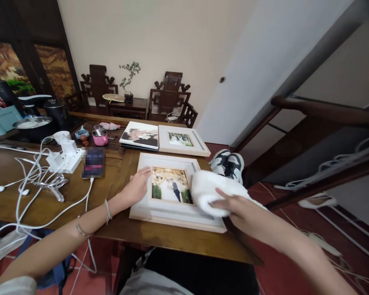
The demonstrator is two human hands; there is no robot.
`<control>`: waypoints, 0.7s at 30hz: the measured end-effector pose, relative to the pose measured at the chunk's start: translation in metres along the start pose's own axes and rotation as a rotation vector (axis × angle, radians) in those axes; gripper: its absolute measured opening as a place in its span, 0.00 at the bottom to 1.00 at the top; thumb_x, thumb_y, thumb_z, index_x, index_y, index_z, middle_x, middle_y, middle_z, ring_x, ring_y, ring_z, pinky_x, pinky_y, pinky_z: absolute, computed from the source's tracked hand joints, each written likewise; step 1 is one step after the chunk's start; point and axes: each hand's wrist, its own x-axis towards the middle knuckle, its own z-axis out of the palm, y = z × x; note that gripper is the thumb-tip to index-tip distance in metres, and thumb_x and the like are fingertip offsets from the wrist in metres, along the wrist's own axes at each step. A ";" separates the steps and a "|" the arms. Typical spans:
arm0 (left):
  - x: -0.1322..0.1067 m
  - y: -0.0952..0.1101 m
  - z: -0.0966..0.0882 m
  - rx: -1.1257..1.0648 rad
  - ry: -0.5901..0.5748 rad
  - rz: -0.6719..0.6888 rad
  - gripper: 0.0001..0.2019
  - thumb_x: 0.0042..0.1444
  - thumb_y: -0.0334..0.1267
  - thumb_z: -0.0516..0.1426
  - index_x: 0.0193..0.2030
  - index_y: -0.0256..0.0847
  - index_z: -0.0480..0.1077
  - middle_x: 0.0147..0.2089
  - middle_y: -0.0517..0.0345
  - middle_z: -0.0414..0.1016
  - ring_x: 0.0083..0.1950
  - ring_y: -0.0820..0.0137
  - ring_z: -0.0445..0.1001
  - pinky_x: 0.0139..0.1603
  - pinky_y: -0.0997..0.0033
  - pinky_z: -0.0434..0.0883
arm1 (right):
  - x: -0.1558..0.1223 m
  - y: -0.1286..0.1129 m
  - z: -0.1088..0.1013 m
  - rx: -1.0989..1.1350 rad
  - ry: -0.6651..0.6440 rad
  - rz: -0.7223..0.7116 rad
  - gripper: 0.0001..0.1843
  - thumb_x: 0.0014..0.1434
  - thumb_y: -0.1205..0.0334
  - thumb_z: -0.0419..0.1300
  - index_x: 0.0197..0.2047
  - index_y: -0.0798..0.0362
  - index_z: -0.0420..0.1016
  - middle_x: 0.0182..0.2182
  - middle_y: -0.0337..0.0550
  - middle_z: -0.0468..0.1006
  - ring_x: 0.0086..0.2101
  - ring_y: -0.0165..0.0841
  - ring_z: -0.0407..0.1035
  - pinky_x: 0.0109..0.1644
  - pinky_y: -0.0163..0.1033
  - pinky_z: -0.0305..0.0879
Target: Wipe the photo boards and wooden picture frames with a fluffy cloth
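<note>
A white picture frame [147, 211] with a photo inside lies flat on the wooden table [58, 196] in front of me. My left hand [137, 186] rests flat on the frame's left border, fingers stretched out. My right hand [233, 209] presses a white cloth [209, 188] onto the frame's right side, fingers wrapped over the cloth.
A second white frame [199, 148] and a photo print [140, 134] lie farther back. To the left sit a phone [93, 162], a white power strip [66, 159] with tangled cables, a pink pot [100, 137] and a clear clip [53, 184]. Sneakers [229, 162] and a stair railing [326, 110] are to the right.
</note>
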 end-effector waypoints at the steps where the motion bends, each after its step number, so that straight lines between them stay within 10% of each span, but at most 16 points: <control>1: 0.000 -0.001 0.000 0.000 0.003 0.008 0.30 0.51 0.16 0.44 0.60 0.35 0.67 0.66 0.45 0.64 0.69 0.62 0.60 0.70 0.50 0.57 | 0.016 0.000 -0.002 -0.047 0.019 0.012 0.37 0.47 0.82 0.47 0.56 0.52 0.76 0.55 0.52 0.75 0.58 0.48 0.65 0.59 0.50 0.65; 4: 0.001 -0.006 0.002 0.002 0.018 0.026 0.32 0.49 0.15 0.44 0.60 0.35 0.67 0.66 0.46 0.65 0.69 0.62 0.61 0.70 0.50 0.58 | 0.078 -0.015 -0.011 -0.189 0.121 -0.009 0.36 0.51 0.81 0.47 0.63 0.59 0.67 0.61 0.59 0.67 0.60 0.53 0.62 0.58 0.55 0.65; 10: 0.001 -0.012 0.004 -0.024 0.054 0.048 0.29 0.52 0.16 0.45 0.59 0.35 0.68 0.64 0.44 0.67 0.68 0.61 0.62 0.69 0.50 0.59 | 0.168 -0.082 -0.006 -0.278 0.192 -0.227 0.32 0.57 0.77 0.52 0.63 0.48 0.67 0.71 0.39 0.47 0.67 0.58 0.37 0.65 0.68 0.46; 14: 0.001 -0.010 0.005 0.005 0.060 0.039 0.27 0.53 0.17 0.45 0.58 0.34 0.68 0.63 0.43 0.68 0.67 0.61 0.63 0.68 0.51 0.60 | 0.172 -0.092 -0.002 -0.281 0.123 -0.229 0.25 0.59 0.74 0.54 0.58 0.49 0.74 0.69 0.39 0.54 0.66 0.60 0.40 0.64 0.70 0.45; 21: -0.001 -0.009 0.005 0.034 0.036 0.043 0.28 0.53 0.17 0.44 0.59 0.35 0.66 0.65 0.45 0.66 0.68 0.63 0.61 0.69 0.52 0.60 | 0.118 -0.013 -0.016 -0.308 0.058 -0.032 0.33 0.52 0.84 0.44 0.53 0.55 0.78 0.66 0.44 0.60 0.63 0.63 0.50 0.55 0.72 0.57</control>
